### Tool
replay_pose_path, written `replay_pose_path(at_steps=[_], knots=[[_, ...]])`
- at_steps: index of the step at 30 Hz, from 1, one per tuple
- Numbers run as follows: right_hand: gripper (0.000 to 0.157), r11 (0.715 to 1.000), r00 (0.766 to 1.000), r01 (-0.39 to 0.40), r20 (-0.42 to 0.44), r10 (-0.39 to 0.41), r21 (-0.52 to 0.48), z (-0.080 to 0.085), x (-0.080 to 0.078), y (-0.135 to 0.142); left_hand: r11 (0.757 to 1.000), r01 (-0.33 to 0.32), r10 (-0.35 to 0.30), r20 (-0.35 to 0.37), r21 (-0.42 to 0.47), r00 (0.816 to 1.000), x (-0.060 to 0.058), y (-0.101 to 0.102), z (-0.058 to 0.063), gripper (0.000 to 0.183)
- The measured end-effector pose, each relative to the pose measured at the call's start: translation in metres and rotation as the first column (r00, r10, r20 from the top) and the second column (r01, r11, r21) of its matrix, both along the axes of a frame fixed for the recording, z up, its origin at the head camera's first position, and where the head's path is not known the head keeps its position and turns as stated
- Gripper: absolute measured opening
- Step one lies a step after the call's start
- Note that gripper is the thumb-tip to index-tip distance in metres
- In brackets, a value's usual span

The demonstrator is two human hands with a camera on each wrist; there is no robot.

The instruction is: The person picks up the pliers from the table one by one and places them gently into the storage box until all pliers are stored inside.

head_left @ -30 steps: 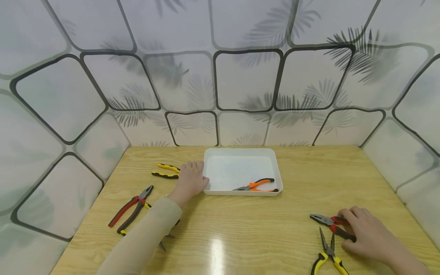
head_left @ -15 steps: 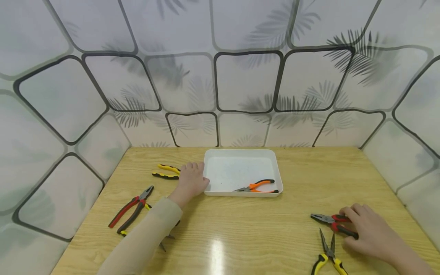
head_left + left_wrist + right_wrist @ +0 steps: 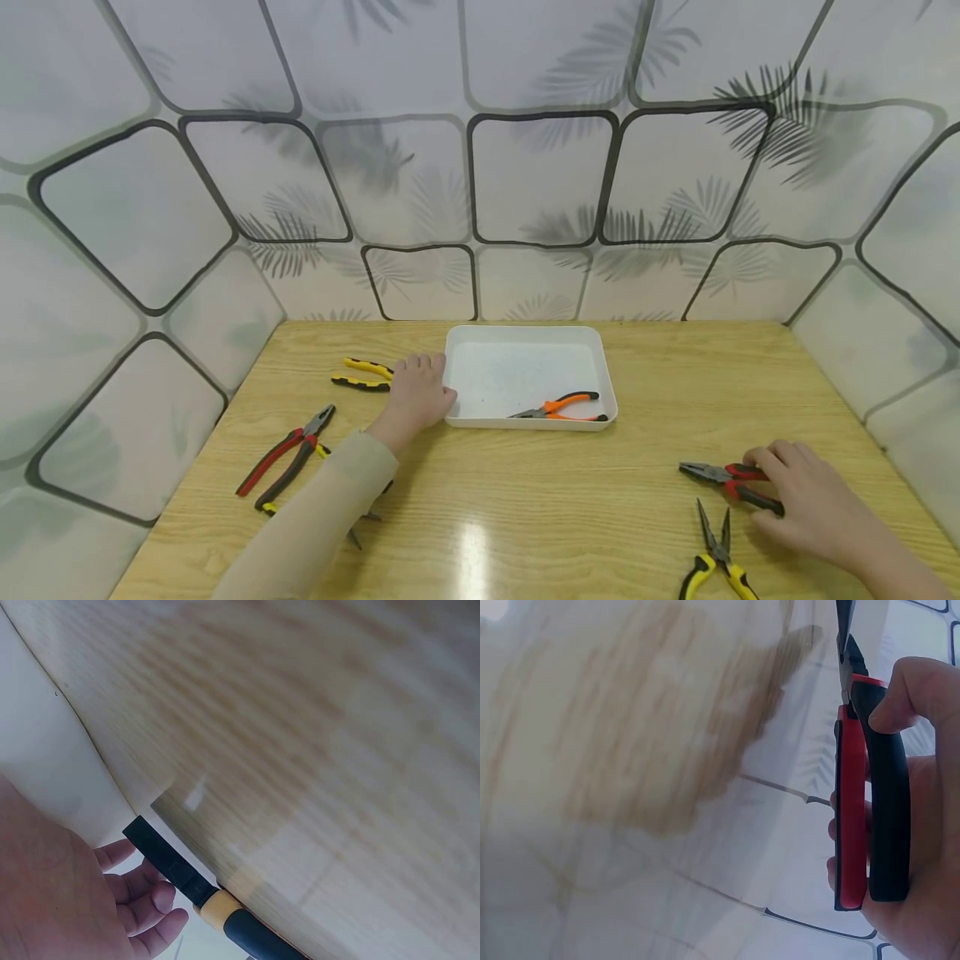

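My left hand (image 3: 420,390) lies against the left side of the white tray (image 3: 495,367). Beneath it is a pair of yellow-and-black pliers (image 3: 363,383), handles poking out leftward. Up close in the left wrist view, my curled fingers (image 3: 146,900) sit at its dark metal head (image 3: 169,862); the thumb is hidden there. At the right, my right hand (image 3: 806,508) holds red-and-black pliers (image 3: 712,472) by the handles, jaws pointing left. The right wrist view has my thumb (image 3: 896,712) on the black handle (image 3: 889,802), fingers behind.
Orange-handled pliers (image 3: 562,406) lie in the tray's front right. Long-nose pliers (image 3: 717,550) with yellow-and-black handles rest below the right-hand pair. Larger red-and-black pliers (image 3: 303,442) are at left; more tools show partly from under my left sleeve (image 3: 322,508). Patterned fabric walls (image 3: 540,175) enclose the table.
My right hand and the red-and-black pliers have shifted slightly rightward. The left hand stays at the tray's side.
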State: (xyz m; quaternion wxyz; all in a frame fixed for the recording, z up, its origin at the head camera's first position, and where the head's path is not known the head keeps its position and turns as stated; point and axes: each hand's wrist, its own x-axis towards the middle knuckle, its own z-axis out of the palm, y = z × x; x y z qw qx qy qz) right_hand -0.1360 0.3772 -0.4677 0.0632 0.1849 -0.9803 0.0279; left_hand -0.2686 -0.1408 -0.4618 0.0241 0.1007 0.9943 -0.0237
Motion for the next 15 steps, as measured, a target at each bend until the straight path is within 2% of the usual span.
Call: replay_pose_path(at_steps=[6,15], knots=[[0.050,0.999,0.997,-0.036,-0.062,0.036,-0.001,0.0001,-0.0014,0.0016,1.000,-0.007,0.007,-0.001,-0.001,1.000,-0.0004,0.0005,-0.0005,0.053],[0.049,0.999,0.997,-0.046,-0.068,0.046,-0.003,0.0023,-0.0058,0.0024,1.000,-0.002,0.002,-0.011,0.006,1.000,-0.0013,-0.0001,-0.0026,0.053]])
